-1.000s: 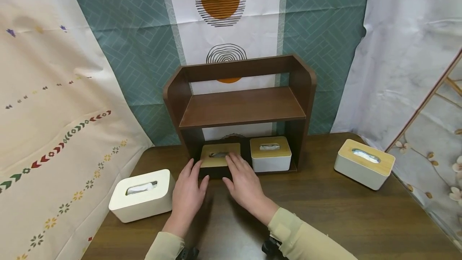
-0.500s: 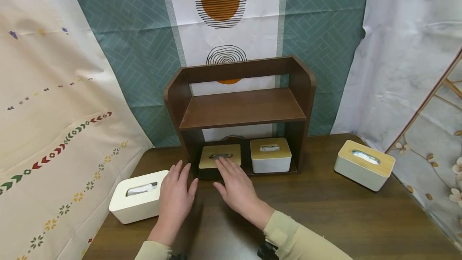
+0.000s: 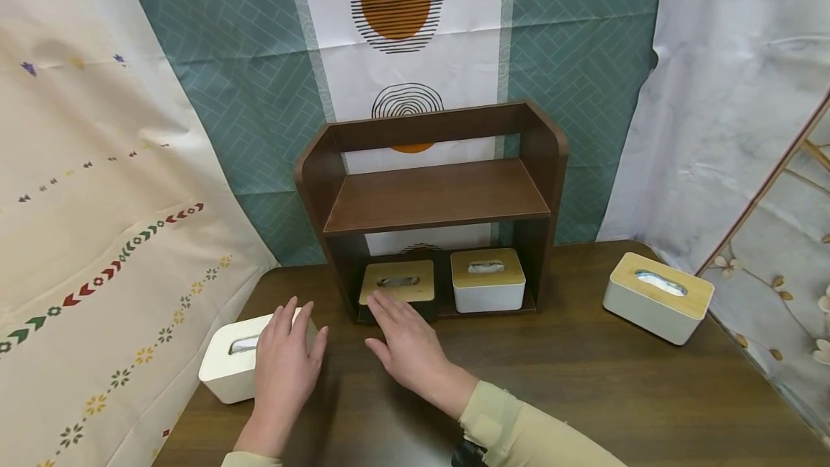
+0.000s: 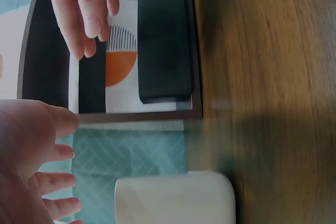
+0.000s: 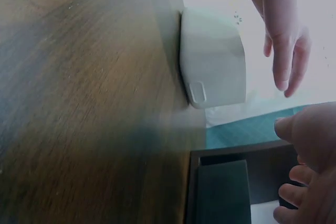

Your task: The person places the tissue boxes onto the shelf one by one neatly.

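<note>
My left hand [image 3: 285,359] hovers over the right part of a white tissue box [image 3: 223,366], fingers extended and holding nothing; it hides part of the box's top. My right hand [image 3: 408,344], also extended and holding nothing, is just in front of a black tissue box with a wooden lid [image 3: 398,272], its fingertips overlapping the lid's front edge in the head view. That black box sits in the lower left of a brown two-tier shelf [image 3: 434,197]. In the left wrist view the black box [image 4: 164,45] is apart from both hands.
Beside the black box on the lower tier stands a white tissue box with a wooden lid [image 3: 489,298]. Another wooden-lidded tissue box [image 3: 651,312] stands at the table's right. Cloths hang behind and at both sides of the brown table [image 3: 551,373].
Both hands have drawn away from the black tissue box toward the left and front. The left hand has moved over the white tissue box; the boxes stay where they were.
</note>
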### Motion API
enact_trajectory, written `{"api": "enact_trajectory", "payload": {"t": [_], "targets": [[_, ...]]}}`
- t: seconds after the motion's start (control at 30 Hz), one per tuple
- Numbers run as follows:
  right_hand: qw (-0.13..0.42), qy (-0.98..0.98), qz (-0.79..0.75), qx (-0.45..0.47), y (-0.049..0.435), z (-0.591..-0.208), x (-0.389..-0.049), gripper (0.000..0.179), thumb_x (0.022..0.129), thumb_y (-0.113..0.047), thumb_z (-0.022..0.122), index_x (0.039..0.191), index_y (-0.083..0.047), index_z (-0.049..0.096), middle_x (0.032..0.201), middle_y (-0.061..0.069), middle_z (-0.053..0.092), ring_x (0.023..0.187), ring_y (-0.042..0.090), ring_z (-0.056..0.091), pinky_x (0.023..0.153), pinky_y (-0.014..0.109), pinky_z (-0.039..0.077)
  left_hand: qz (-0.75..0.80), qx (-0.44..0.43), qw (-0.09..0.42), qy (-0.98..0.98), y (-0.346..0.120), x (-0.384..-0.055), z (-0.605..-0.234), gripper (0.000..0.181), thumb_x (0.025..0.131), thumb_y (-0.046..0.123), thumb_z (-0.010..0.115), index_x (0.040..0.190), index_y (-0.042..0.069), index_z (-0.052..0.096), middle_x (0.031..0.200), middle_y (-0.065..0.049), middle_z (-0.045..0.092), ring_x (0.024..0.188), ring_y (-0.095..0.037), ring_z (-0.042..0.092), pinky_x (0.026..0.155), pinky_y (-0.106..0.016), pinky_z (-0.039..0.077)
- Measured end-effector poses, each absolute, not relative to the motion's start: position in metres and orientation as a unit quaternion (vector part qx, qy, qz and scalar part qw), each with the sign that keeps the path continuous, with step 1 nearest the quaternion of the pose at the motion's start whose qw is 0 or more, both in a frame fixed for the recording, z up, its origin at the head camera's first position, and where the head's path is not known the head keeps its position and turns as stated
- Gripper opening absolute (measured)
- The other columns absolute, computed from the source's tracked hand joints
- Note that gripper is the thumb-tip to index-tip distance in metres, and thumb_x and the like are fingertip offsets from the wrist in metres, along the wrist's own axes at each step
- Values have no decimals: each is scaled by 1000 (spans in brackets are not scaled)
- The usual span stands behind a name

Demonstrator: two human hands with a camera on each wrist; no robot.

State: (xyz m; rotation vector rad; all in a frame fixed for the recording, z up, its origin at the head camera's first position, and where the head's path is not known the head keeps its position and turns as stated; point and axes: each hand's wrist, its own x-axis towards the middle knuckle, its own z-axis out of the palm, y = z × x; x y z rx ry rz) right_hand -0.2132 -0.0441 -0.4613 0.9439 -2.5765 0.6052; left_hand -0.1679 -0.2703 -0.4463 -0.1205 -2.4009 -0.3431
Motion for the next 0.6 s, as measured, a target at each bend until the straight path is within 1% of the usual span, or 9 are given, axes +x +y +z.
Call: {"api": "enact_trajectory", "payload": {"t": [0.2,0.43,0.6], "targets": [[150,-904,211,339,-53,-460,-213,70,112,-40,67,170,-9,43,174,10,43,158,24,44,129,44,34,-138,-34,353,-925,-284,-161,-445,50,95,13,84,138,-5,69,149,-35,58,137,-62,52,112,-71,39],[141,-902,205,352,-61,-462,-209,69,113,-41,65,170,-10,42,175,8,41,159,23,43,129,42,34,-139,-20,352,-925,-300,-153,-445,50,94,11,84,138,-6,68,149,-35,58,137,-61,51,108,-75,39],[143,-900,202,359,-66,-463,-206,69,113,-41,66,170,-11,43,175,7,41,157,22,46,128,39,35,-145,-10,342,-928,-309,-147,-443,49,96,12,81,140,-6,67,151,-35,56,140,-61,47,113,-71,36]]}}
